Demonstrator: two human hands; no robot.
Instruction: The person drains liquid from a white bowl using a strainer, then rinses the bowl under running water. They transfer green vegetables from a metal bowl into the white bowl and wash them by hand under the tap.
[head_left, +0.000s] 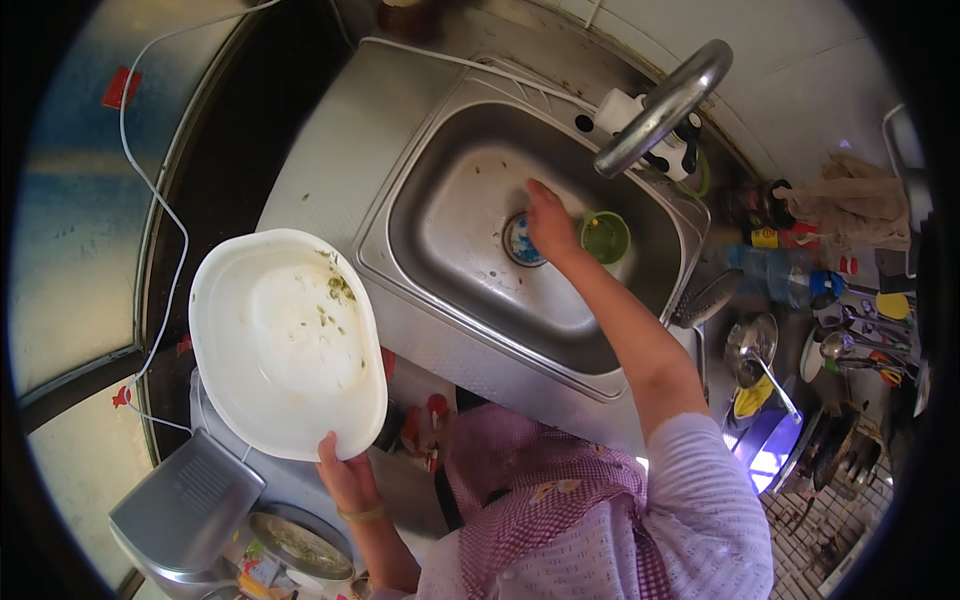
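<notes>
My left hand (346, 472) grips the near rim of a white plastic basin (277, 360), thumb on the inside. Small green plant bits stick to the basin's right inner side. Over the stainless steel sink (465, 180), my right hand (551, 221) reaches down beside the blue-and-white drain strainer (521, 240); whether its fingers touch or hold anything cannot be told. A green plastic cup (606, 238) stands in the sink just right of that hand. Some small bits lie scattered on the sink floor.
A curved metal faucet (667, 105) arches over the sink's far right corner. Right of the sink are a slotted metal ladle (709, 296), a strainer (752, 341) and a plastic bottle (780, 277). A grey appliance (187, 495) and a lidded pan (300, 544) stand at lower left.
</notes>
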